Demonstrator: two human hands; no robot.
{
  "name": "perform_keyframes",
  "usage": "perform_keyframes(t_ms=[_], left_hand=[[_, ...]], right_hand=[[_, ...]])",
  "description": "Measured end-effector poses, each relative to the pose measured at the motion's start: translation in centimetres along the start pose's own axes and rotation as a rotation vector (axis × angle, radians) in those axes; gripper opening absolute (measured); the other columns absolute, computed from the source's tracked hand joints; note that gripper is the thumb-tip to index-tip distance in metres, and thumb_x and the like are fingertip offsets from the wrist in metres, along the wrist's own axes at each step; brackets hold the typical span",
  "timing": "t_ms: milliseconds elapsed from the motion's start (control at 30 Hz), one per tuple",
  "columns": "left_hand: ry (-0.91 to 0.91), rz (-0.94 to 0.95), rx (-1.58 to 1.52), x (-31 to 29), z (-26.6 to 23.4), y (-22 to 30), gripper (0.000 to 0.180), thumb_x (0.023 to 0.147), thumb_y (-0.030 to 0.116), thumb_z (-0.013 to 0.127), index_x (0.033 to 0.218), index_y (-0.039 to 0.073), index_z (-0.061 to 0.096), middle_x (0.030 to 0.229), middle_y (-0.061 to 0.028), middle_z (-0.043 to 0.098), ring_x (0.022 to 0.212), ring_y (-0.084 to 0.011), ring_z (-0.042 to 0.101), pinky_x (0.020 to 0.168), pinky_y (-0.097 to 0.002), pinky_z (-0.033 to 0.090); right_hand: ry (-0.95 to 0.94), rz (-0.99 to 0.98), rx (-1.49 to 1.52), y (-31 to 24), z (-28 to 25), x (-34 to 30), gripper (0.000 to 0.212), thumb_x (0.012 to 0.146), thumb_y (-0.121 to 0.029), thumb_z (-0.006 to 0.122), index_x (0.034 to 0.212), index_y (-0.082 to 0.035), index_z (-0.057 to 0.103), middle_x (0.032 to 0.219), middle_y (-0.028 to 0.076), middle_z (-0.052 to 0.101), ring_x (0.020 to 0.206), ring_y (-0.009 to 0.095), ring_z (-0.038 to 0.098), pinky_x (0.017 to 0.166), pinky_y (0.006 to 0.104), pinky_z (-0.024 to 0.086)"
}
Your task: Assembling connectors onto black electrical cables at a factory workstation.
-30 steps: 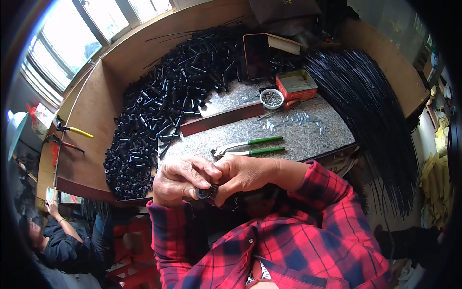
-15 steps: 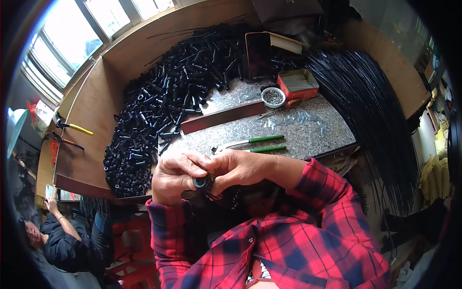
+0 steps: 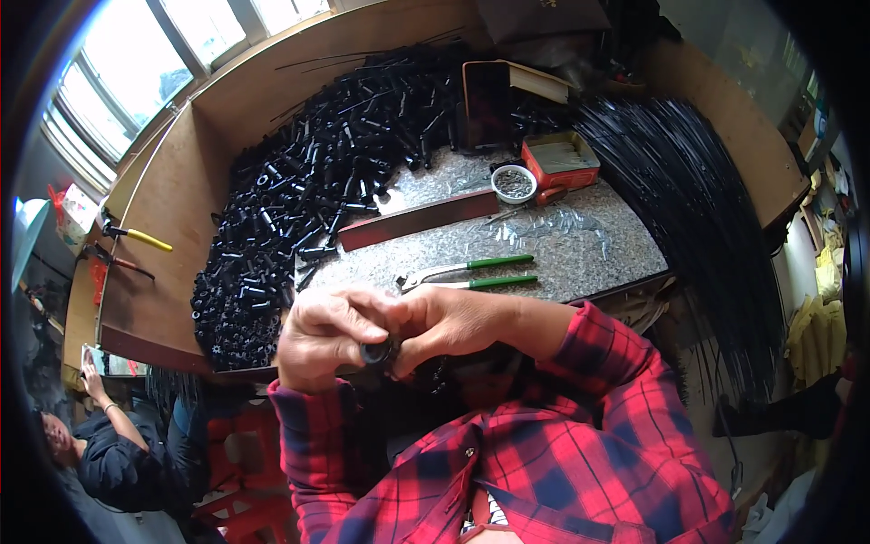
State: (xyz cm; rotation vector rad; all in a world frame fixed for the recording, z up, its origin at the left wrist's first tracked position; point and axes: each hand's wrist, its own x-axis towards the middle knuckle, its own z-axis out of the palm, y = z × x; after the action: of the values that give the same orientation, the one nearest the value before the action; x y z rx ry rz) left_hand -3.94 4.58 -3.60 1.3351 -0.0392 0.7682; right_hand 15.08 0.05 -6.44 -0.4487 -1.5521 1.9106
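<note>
Close to my body, just off the table's front edge, both hands meet on a small black round-ended part [image 3: 375, 353]. My left hand [image 3: 319, 337] pinches it between thumb and fingers from the left. From the other side, my right hand [image 3: 458, 322] has its thumb and bent fingers closed on the same part; its lower portion is hidden in shadow. Past my knuckles lie cutting pliers with green handles [image 3: 501, 263] on the speckled tabletop [image 3: 589, 263]. A great heap of black tubular parts [image 3: 335, 163] spreads over the table's left, with small black toothed rings [image 3: 231, 335] at its near end.
A red-brown bar [image 3: 430, 220], a white bowl of small metal bits [image 3: 514, 184] and a red tin [image 3: 562, 161] stand mid-table. Long black rods [image 3: 698, 199] overhang the right edge. Yellow-handled pliers [image 3: 145, 239] hang on the wooden side wall [image 3: 154, 281]. Another person [image 3: 127, 453] sits at left.
My hands stay together on the black part, which has shifted and turned slightly. The dark shape at the far right has moved. Things on the table lie as before.
</note>
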Motion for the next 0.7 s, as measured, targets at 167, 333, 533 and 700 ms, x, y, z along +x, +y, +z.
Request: perform_keyframes(t_ms=[167,333,533,700], left_hand=[[-0.018,-0.050,0.178,-0.4,-0.9,0.2,0.032,0.068,0.020,0.081,0.090,0.000,0.070,0.108,-0.0230,0.061,0.078,-0.0179,0.058,0.069,-0.0271,0.045],[0.458,0.079,0.556,-0.8,2.5,0.0,0.045,0.074,0.026,0.075,0.109,0.001,0.061,0.124,-0.0165,0.048,0.084,-0.0127,0.051,0.073,-0.0239,0.041],[0.526,0.006,1.189,-1.1,5.5,0.2,0.027,0.092,0.015,0.054,0.110,-0.005,0.061,0.093,-0.0078,0.061,0.080,-0.0156,0.057,0.073,-0.0268,0.044],[0.508,-0.017,1.590,-0.2,7.6,0.6,0.025,0.083,0.012,0.070,0.101,-0.003,0.067,0.088,-0.0170,0.069,0.071,-0.0228,0.067,0.062,-0.0307,0.051]], right_hand=[[0.097,-0.089,-0.150,-0.5,0.9,-0.5,0.017,0.080,-0.008,0.070,0.092,-0.001,0.062,0.080,0.003,0.064,0.074,0.009,0.058,0.065,0.0252,0.046],[0.224,-0.186,-0.077,0.2,0.5,-0.4,0.014,0.080,-0.010,0.070,0.082,-0.002,0.059,0.070,-0.001,0.058,0.065,0.006,0.052,0.058,0.0242,0.041],[0.509,-0.390,-0.444,0.3,1.0,-1.6,0.022,0.079,-0.017,0.071,0.076,0.000,0.057,0.063,0.006,0.053,0.059,0.013,0.051,0.055,0.0297,0.039],[0.623,-0.465,-0.649,1.6,1.0,-1.2,0.033,0.078,-0.025,0.071,0.074,0.001,0.053,0.067,0.013,0.051,0.062,0.025,0.052,0.057,0.0352,0.040]])
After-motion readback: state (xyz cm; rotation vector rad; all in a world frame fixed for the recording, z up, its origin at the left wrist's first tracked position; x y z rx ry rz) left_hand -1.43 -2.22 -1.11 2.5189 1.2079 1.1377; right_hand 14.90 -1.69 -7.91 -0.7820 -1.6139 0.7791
